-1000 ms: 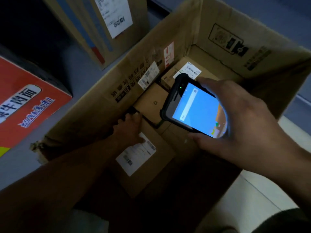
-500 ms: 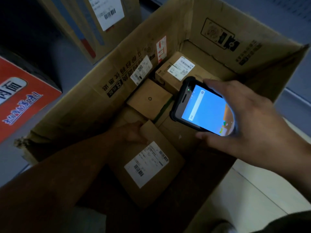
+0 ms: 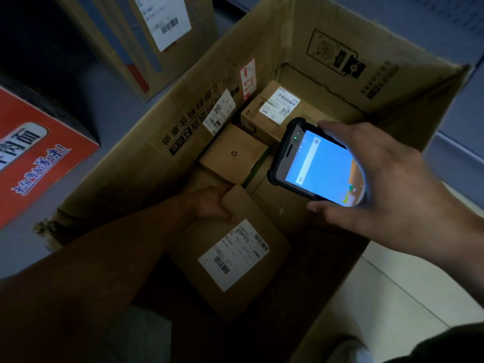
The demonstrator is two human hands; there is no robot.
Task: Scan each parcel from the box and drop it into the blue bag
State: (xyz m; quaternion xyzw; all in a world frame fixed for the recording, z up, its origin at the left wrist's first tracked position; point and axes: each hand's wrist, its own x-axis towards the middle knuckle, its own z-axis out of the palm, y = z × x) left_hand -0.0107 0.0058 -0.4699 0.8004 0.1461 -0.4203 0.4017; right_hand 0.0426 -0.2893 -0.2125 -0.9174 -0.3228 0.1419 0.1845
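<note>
Flat cardboard parcel [image 3: 251,218] judged stiff and light; left grip [image 3: 209,205] clamps its far edge, a sound hold, while right grip [image 3: 387,184] clasps the handheld scanner [image 3: 319,166].

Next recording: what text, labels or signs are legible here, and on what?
"肉面": white panel on the red carton.
Recycling sign: top of the small parcel.
Red arrows: sticker on the big box.
Too small or blurred: labels on the front parcel and back parcel, carton's blue script, black print on the box wall, scanner screen.
</note>
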